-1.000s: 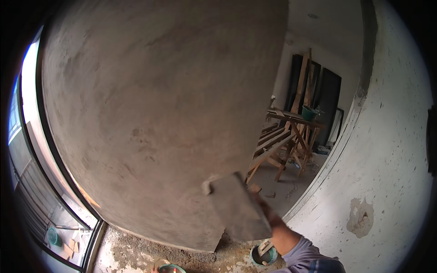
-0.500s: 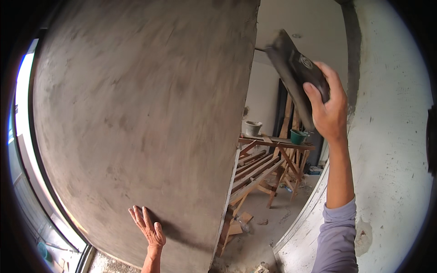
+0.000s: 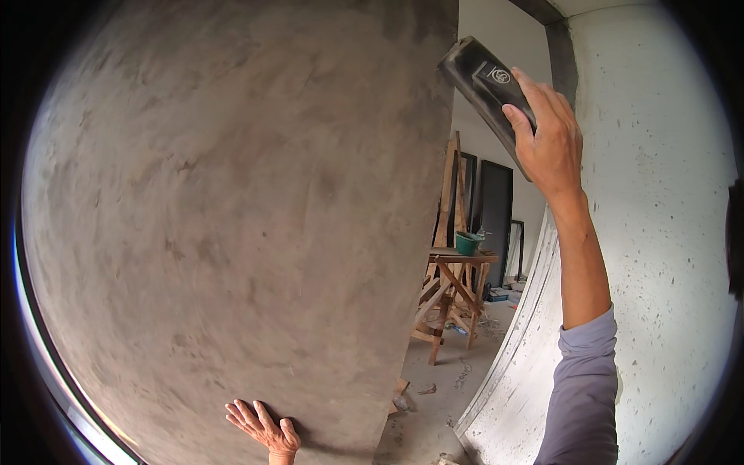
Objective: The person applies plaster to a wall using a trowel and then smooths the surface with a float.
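A tall grey plastered wall face (image 3: 232, 217) fills the left and middle of the view. My left hand (image 3: 262, 425) lies flat against its lower part, fingers spread. My right hand (image 3: 547, 138) is raised high at the wall's right edge and grips a dark rectangular plastering float (image 3: 482, 77), which is tilted near the top corner of the wall. My right forearm in a grey-blue sleeve (image 3: 583, 387) rises from the lower right.
A white speckled wall (image 3: 666, 256) stands on the right. Beyond the gap are a wooden trestle bench (image 3: 449, 294) with a green bucket (image 3: 467, 243), dark door openings (image 3: 496, 209), and a dusty floor (image 3: 434, 395) with scraps.
My right hand has carried the float from low on the wall up to its top right edge. My left hand came to rest flat on the lower wall and stays there.
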Demonstrator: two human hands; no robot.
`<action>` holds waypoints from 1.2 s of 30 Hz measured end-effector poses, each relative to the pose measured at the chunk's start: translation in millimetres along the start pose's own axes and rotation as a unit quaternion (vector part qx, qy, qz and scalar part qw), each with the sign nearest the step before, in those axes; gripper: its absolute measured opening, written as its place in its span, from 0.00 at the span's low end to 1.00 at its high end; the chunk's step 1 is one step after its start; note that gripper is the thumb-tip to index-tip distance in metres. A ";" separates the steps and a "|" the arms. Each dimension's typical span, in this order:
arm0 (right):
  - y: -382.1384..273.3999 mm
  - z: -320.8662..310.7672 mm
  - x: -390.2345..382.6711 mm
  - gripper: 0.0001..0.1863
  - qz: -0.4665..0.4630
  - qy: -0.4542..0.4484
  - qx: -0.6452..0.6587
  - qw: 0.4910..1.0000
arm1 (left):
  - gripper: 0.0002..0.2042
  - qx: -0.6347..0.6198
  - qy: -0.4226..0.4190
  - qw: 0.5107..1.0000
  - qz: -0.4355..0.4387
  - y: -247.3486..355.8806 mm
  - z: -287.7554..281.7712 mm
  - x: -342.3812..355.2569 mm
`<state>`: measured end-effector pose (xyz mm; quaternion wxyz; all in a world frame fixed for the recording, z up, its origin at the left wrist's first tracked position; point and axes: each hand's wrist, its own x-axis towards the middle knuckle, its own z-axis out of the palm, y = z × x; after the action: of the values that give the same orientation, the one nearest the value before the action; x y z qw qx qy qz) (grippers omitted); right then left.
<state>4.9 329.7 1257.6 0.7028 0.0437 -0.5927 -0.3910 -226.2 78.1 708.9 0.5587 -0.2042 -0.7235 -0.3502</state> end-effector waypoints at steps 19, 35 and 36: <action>-50.8 -29.3 -29.7 0.23 0.009 -0.063 0.117 0.991 | 0.32 0.011 0.000 1.000 0.005 -5.4 -6.4 3.6; -20.4 18.8 -45.0 0.22 0.234 0.029 0.362 0.902 | 0.33 0.027 -0.005 1.000 0.005 -1.5 -15.7 5.4; -5.1 31.0 -41.1 0.23 0.244 0.049 0.382 0.890 | 0.33 0.019 -0.004 1.000 0.009 4.3 -11.5 9.1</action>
<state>-24.1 363.4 1231.1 0.7332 0.1815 -0.6533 0.0522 -218.3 71.7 720.3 0.5625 -0.2016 -0.7304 -0.3309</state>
